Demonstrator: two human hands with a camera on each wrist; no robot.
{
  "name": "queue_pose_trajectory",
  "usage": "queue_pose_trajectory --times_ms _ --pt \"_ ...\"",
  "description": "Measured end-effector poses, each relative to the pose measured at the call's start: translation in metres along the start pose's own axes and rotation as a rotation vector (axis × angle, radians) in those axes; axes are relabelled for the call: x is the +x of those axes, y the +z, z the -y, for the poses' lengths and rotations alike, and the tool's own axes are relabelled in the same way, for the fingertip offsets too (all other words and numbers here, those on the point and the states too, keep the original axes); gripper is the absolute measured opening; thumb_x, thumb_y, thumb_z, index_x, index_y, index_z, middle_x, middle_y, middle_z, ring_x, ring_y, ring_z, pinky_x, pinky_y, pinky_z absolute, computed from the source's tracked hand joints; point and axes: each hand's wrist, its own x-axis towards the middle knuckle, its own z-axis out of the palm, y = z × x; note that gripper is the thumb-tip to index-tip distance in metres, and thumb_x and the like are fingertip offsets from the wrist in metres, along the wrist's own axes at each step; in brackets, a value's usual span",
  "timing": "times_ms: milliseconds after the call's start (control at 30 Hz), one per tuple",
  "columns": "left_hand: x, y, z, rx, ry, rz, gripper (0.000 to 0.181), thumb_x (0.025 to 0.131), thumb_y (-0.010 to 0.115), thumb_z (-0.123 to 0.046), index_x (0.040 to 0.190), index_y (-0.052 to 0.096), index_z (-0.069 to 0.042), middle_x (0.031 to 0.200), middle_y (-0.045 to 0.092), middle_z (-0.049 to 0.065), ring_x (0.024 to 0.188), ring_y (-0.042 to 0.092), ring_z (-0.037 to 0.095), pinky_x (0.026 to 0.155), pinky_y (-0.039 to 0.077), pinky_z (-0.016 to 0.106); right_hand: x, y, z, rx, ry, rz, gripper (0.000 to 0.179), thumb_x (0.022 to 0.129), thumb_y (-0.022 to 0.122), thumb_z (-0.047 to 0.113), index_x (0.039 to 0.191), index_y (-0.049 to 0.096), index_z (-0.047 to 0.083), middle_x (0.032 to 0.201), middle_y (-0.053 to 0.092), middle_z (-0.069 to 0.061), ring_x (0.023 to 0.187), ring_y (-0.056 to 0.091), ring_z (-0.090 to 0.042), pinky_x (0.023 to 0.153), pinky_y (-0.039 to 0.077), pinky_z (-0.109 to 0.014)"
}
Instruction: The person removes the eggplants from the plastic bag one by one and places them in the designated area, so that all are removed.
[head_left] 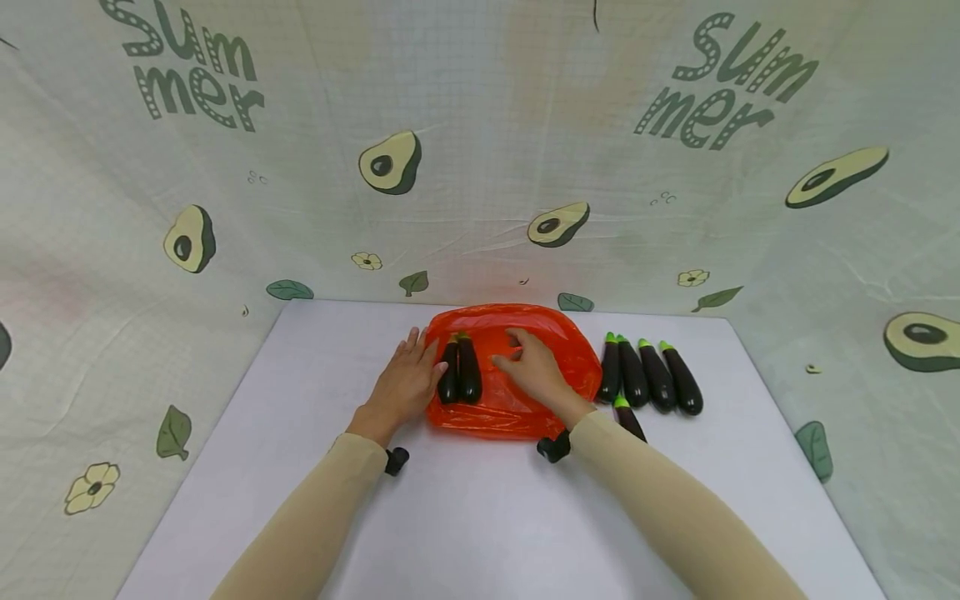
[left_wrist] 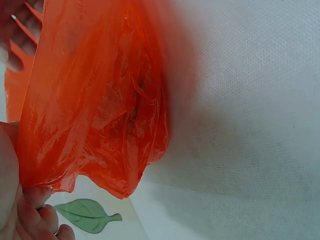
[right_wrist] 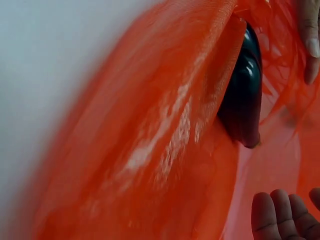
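Observation:
An opened red plastic bag (head_left: 517,421) lies on the table. Inside its left part, two dark eggplants (head_left: 468,375) lie side by side, stems away from me. My left hand (head_left: 405,383) is at the bag's left edge, thumb over the rim beside the eggplants and fingers outside; the left wrist view has the rim (left_wrist: 30,145) between thumb and fingers. Over the bag's middle, my right hand (head_left: 536,367) has its fingers spread and slightly bent, holding nothing. In the right wrist view, an eggplant (right_wrist: 245,90) shows past the bag's near fold, with the right fingers (right_wrist: 282,215) apart from it.
Right of the bag, several eggplants (head_left: 660,379) form a slanted row. Another eggplant (head_left: 630,421) lies nearer, partly hidden by the right sleeve. The white table (head_left: 480,517) ends at a printed cloth backdrop (head_left: 480,167) behind and on both sides.

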Motion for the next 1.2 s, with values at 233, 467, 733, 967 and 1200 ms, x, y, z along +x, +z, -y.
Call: queue_pose_trajectory --times_ms 233,467,733,967,1200 --pt "0.002 0.001 0.002 -0.004 -0.004 -0.001 0.067 0.113 0.046 -0.04 0.167 0.028 -0.005 0.176 0.019 0.016 0.165 0.006 0.035 0.133 0.012 0.052 0.015 0.018 0.001 0.058 0.029 0.037 0.066 0.1 0.074 0.033 0.156 0.046 0.013 0.149 0.057 -0.016 0.128 0.06 -0.036 0.107 0.056 -0.053" --pt "0.002 0.001 0.003 0.003 0.002 -0.01 0.066 0.113 0.045 -0.04 0.166 0.029 -0.005 0.175 0.021 0.016 0.165 0.007 0.035 0.133 0.014 0.052 0.023 0.031 -0.001 0.088 0.051 0.067 0.07 0.099 0.075 0.033 0.158 0.043 0.016 0.156 0.052 -0.014 0.134 0.058 -0.037 0.109 0.054 -0.054" --pt "0.0 0.0 0.004 -0.009 0.034 -0.023 0.065 0.114 0.045 -0.038 0.165 0.03 -0.001 0.174 0.023 0.019 0.164 0.01 0.037 0.133 0.014 0.052 0.032 0.042 -0.003 0.113 0.059 0.085 0.069 0.1 0.073 0.034 0.159 0.043 0.017 0.157 0.052 -0.016 0.137 0.056 -0.039 0.113 0.05 -0.057" --pt "0.001 0.0 0.004 -0.007 0.032 -0.017 0.065 0.114 0.042 -0.039 0.165 0.03 -0.002 0.175 0.022 0.018 0.164 0.009 0.037 0.133 0.013 0.052 0.038 0.048 -0.005 0.126 0.09 0.087 0.071 0.098 0.074 0.035 0.16 0.043 0.018 0.157 0.052 -0.018 0.141 0.053 -0.04 0.117 0.046 -0.06" --pt "0.002 0.002 0.005 -0.017 0.028 -0.014 0.065 0.114 0.044 -0.038 0.165 0.03 -0.002 0.174 0.022 0.019 0.164 0.009 0.037 0.133 0.013 0.051 0.044 0.053 -0.005 0.118 0.085 0.085 0.073 0.098 0.075 0.035 0.159 0.043 0.013 0.154 0.055 -0.02 0.137 0.056 -0.04 0.117 0.045 -0.059"
